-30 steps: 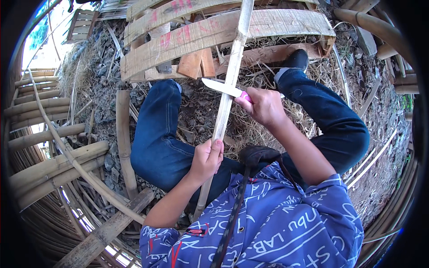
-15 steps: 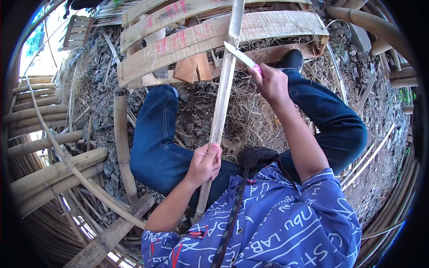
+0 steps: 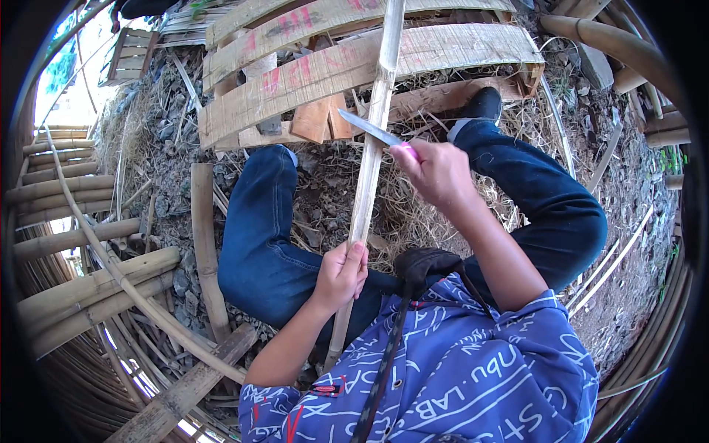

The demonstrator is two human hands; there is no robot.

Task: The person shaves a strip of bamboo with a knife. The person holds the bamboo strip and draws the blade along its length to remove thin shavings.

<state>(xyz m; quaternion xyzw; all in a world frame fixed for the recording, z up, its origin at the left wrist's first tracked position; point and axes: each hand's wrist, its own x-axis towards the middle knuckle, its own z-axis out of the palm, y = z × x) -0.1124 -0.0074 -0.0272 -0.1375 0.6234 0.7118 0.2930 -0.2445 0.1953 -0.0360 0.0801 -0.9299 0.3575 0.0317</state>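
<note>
Forearms (image 3: 506, 251) slant inward, left hand (image 3: 342, 273) clasping strip (image 3: 364, 196), right hand (image 3: 442, 173) holding knife (image 3: 375, 132).

Ahead of me, one slatted wooden pallet (image 3: 317, 72), pale planks, red markings. Farther off to my left, one small slatted crate (image 3: 131, 55). On my left side, bamboo poles (image 3: 66, 188) in rows, one long bent cane (image 3: 159, 311) across them; nearer me, one short bamboo post (image 3: 204, 244). Below me, dry straw (image 3: 406, 221), scattered. To my right, one grey block (image 3: 595, 66); pale slivers (image 3: 611, 262), grounded.
</note>
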